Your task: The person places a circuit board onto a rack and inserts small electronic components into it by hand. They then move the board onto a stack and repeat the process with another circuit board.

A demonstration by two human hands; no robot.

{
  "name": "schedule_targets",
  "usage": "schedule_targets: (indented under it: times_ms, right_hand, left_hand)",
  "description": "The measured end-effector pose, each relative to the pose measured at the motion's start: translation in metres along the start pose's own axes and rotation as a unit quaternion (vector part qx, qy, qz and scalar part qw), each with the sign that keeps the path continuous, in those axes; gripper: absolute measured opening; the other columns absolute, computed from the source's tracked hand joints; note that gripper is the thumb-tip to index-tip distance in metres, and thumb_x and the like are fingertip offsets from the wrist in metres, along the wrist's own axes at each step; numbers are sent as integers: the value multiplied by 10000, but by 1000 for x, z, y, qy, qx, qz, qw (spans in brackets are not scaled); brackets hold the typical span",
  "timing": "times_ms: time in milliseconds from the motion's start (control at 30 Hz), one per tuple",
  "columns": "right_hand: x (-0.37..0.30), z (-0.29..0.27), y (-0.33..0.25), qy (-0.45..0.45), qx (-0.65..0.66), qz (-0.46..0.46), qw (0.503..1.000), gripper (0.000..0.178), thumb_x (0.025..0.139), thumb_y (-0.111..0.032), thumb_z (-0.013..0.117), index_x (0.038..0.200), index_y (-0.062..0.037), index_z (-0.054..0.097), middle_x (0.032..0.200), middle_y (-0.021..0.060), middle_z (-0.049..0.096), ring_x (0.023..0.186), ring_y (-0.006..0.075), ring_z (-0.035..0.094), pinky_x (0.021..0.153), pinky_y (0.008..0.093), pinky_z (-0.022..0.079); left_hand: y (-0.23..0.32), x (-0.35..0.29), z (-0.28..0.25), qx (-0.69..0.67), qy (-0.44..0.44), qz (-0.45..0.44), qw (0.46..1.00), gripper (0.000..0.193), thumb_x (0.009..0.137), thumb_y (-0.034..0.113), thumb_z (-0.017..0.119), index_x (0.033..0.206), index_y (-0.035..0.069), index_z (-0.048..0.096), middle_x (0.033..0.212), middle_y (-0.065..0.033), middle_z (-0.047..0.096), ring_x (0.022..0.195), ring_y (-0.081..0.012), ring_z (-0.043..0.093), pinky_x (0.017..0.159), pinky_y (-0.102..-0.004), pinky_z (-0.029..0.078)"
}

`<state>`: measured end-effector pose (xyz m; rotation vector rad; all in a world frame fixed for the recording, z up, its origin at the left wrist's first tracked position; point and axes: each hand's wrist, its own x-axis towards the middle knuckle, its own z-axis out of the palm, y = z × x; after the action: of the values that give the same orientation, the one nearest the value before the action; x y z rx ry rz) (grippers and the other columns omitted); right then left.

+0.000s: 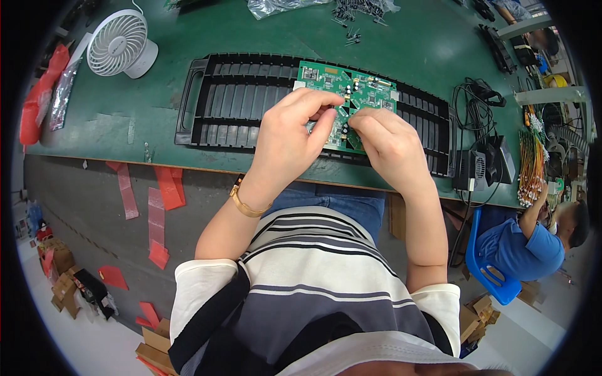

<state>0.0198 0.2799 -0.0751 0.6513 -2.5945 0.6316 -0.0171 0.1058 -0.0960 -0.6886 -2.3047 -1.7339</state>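
Observation:
A green circuit board panel (371,91) rests across a long black slotted tray (232,94) on the green table. Both my hands are over the panel's middle, close together. My left hand (298,128) is closed, thumb and forefinger bent toward each other near the small parts at the centre; whatever they pinch is too small to make out. My right hand (389,141) has its fingertips pressed together at the board just to the right, and its fingers hide what they may hold. My hands cover part of the panel's near half.
A small white fan (118,47) stands at the far left beside red wrap (44,94). Loose black components with wire leads (357,9) lie at the back. Black cables (476,106) and a black box (470,169) sit right. A person in blue (523,247) works at the far right.

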Motion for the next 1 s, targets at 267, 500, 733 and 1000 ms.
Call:
schedule_targets:
  times_ms: [267, 500, 733, 1000]
  right_hand:
    - [-4, 2, -2, 17, 49, 94, 994, 166, 744, 72, 645, 891, -6, 633, 934, 52, 630, 718, 209, 593, 652, 299, 490]
    - [-3, -1, 3, 11, 31, 52, 998, 170, 747, 77, 637, 896, -5, 632, 950, 57, 612, 718, 201, 580, 635, 282, 475]
    - [-19, -5, 5, 99, 41, 94, 990, 172, 739, 79, 638, 891, -3, 636, 959, 65, 620, 732, 201, 582, 639, 271, 471]
    - [-45, -2, 9, 150, 49, 153, 976, 169, 729, 84, 639, 877, 2, 641, 969, 77, 630, 769, 203, 587, 675, 282, 478]
  left_hand:
    - [-3, 1, 1, -15, 4, 11, 1000, 209, 777, -56, 636, 966, 21, 681, 864, -60, 672, 637, -124, 571, 544, -230, 451]
    - [4, 2, -2, -77, -12, -29, 997, 205, 773, -45, 679, 965, 20, 705, 856, -53, 691, 669, -115, 587, 578, -214, 467]
    - [10, 5, 6, -26, -39, -17, 999, 186, 764, -40, 702, 938, 25, 718, 873, -53, 702, 682, -112, 595, 595, -207, 470]
    - [11, 4, 11, 43, -49, 6, 998, 184, 761, -45, 697, 924, 38, 722, 871, -38, 710, 668, -110, 594, 580, -210, 456]
